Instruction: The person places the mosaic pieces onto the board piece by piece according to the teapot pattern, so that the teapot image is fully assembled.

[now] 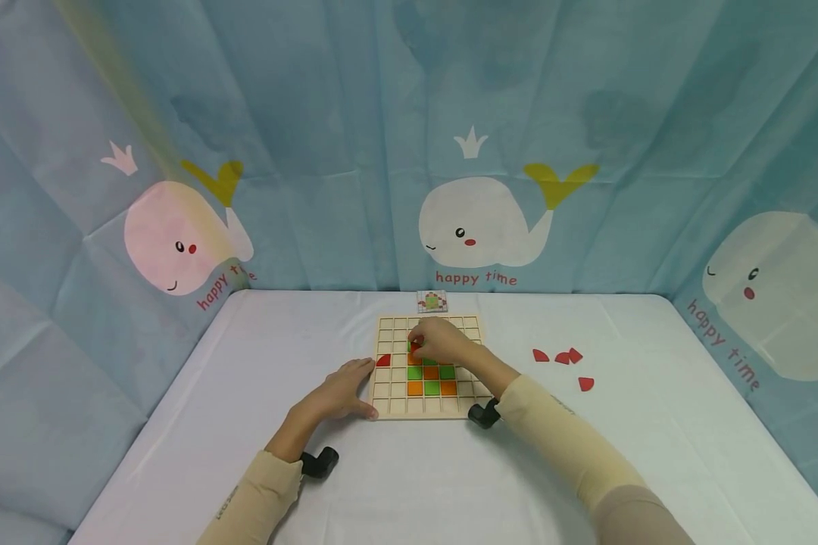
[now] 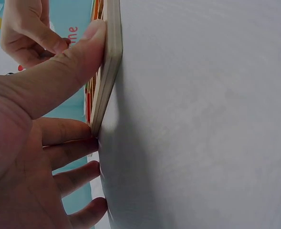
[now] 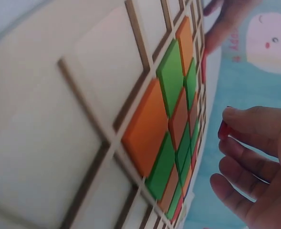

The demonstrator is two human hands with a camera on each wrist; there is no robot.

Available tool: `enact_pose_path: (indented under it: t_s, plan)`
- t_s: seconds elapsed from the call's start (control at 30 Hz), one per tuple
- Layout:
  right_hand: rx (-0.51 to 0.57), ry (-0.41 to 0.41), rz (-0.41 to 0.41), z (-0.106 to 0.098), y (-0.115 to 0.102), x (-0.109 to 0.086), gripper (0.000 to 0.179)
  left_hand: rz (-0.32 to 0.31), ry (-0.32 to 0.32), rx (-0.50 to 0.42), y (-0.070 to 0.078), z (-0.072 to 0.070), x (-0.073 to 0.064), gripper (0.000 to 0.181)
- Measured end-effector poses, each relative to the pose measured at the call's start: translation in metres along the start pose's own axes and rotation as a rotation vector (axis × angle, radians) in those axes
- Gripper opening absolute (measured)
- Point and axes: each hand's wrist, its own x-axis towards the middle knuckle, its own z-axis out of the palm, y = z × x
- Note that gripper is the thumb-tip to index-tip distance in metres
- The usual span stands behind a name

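A wooden grid board (image 1: pixel 391 406) lies on the white table, with orange, green and red pieces in its middle squares. My right hand (image 1: pixel 444 342) is over the upper middle of the board. In the right wrist view, it pinches a small red piece (image 3: pixel 223 130) between thumb and forefinger, held off the board. At the board's left side rests my left hand (image 1: pixel 341 390). Its thumb (image 2: pixel 80 52) presses the board's edge in the left wrist view, and the other fingers spread on the table beside it. A red quarter-round piece (image 1: pixel 383 360) sits in a left-column square.
Several loose red quarter-round pieces (image 1: pixel 586 384) lie on the table right of the board. A small pattern card (image 1: pixel 432 301) stands or lies just behind the board. Blue whale-print cloth (image 1: pixel 354 227) hangs behind and on both sides. Black wrist mounts (image 1: pixel 320 462) sit under the sleeves.
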Motion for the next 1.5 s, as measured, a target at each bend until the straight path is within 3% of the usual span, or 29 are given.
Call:
enact_pose_path:
  t_s: [0.3, 0.63, 1.2, 1.5]
  plan:
    - [-0.032, -0.039, -0.013, 0.014, -0.013, 0.012, 0.029, 0.005, -0.005, 0.004, 0.0, -0.001, 0.0, 0.099]
    - [-0.091, -0.041, -0.04, 0.025, -0.019, 0.021, 0.021, 0.015, -0.01, -0.005, -0.001, -0.003, 0.0, 0.099]
    - [-0.107, -0.033, -0.032, 0.029, -0.019, 0.021, 0.019, 0.026, -0.006, 0.0, -0.001, -0.002, 0.0, 0.1]
    - [-0.054, -0.03, -0.037, 0.026, -0.015, 0.017, 0.019, 0.021, -0.008, 0.0, -0.001, -0.002, 0.0, 0.099]
